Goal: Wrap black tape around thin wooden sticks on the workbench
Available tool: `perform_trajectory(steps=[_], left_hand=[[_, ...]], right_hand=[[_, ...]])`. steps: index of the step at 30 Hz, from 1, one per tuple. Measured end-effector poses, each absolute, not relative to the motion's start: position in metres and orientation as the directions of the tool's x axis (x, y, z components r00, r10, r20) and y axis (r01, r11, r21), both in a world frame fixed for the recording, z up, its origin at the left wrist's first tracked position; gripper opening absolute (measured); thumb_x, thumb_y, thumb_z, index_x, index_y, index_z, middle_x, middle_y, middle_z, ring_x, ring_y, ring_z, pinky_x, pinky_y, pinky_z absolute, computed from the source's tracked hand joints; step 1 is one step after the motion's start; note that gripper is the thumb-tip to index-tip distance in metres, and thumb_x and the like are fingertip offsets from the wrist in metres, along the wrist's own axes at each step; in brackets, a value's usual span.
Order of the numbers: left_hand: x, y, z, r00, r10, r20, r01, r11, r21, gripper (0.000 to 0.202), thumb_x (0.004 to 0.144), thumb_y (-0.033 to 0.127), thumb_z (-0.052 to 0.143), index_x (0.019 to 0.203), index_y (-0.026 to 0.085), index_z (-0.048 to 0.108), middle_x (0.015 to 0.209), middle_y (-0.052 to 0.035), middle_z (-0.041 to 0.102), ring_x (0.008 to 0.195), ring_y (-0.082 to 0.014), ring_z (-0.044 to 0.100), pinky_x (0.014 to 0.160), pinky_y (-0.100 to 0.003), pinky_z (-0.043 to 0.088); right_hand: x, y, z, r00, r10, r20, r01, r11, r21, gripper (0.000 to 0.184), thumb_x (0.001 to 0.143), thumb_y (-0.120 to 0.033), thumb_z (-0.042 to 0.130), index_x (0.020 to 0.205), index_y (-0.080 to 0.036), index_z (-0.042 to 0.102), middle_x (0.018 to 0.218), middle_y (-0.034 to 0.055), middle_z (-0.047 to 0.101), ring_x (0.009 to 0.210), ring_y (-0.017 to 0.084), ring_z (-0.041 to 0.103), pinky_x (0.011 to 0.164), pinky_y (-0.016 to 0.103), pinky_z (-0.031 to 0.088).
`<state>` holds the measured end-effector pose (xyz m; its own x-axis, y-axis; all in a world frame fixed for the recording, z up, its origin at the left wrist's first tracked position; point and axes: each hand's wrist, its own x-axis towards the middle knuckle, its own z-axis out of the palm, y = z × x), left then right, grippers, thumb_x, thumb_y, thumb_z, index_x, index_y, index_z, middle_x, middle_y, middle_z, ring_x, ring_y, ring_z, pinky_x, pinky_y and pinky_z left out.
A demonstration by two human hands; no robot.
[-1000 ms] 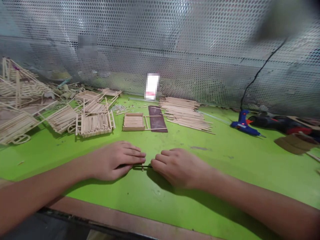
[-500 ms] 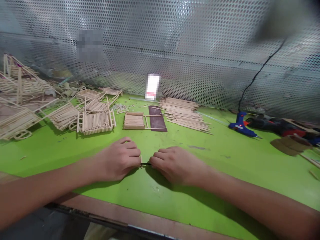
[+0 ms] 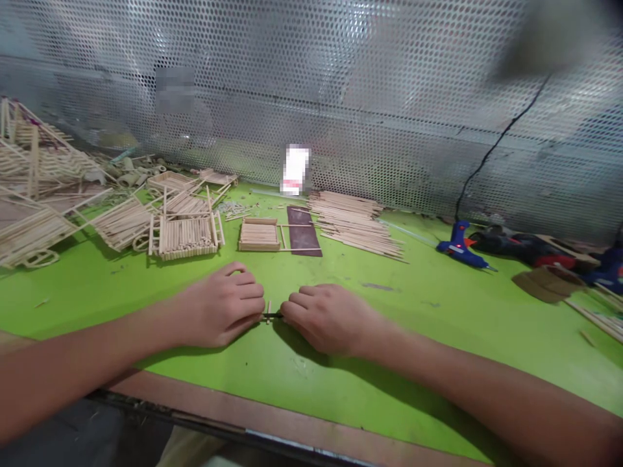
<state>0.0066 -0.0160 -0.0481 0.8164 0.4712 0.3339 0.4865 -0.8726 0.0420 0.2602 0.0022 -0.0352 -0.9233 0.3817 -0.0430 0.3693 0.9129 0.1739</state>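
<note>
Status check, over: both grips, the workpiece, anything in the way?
Right grip closed on dark strip. Left grip curled near its other end, hold unclear. Short stick crosses strip between grips. Stick-built box beyond, clear of both.

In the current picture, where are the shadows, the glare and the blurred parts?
Head view: dark shadow under the right hand on the green table; head view: bright glare on the perforated metal sheet; head view: a blurred grey shape at upper right, unidentifiable.
</note>
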Motion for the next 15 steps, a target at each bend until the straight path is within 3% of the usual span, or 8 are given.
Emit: perform_trajectory(steps=[5, 15], left_hand=[[0.009, -0.014, -0.052, 0.792, 0.51, 0.337, 0.479, -0.86, 0.175, 0.031, 0.104, 0.04, 0.058, 0.123, 0.018, 0.068, 0.116, -0.0076, 0.074, 0.105, -0.025, 0.063, 0.096, -0.039, 0.038], [0.016, -0.016, -0.056, 0.746, 0.571, 0.342, 0.548, -0.819, 0.173, 0.022, 0.104, 0.035, 0.061, 0.11, 0.023, 0.078, 0.104, -0.0029, 0.079, 0.098, -0.0237, 0.067, 0.087, -0.04, 0.04]], right_hand=[[0.262, -0.003, -0.038, -0.911, 0.412, -0.026, 0.399, 0.893, 0.208, 0.013, 0.106, -0.024, 0.053, 0.102, -0.018, 0.063, 0.086, 0.0037, 0.071, 0.077, 0.019, 0.062, 0.061, 0.032, 0.031], [0.261, -0.009, -0.036, -0.896, 0.442, -0.043, 0.424, 0.88, 0.212, 0.01, 0.105, -0.021, 0.054, 0.103, -0.018, 0.063, 0.086, 0.0032, 0.07, 0.073, 0.019, 0.061, 0.056, 0.034, 0.023]])
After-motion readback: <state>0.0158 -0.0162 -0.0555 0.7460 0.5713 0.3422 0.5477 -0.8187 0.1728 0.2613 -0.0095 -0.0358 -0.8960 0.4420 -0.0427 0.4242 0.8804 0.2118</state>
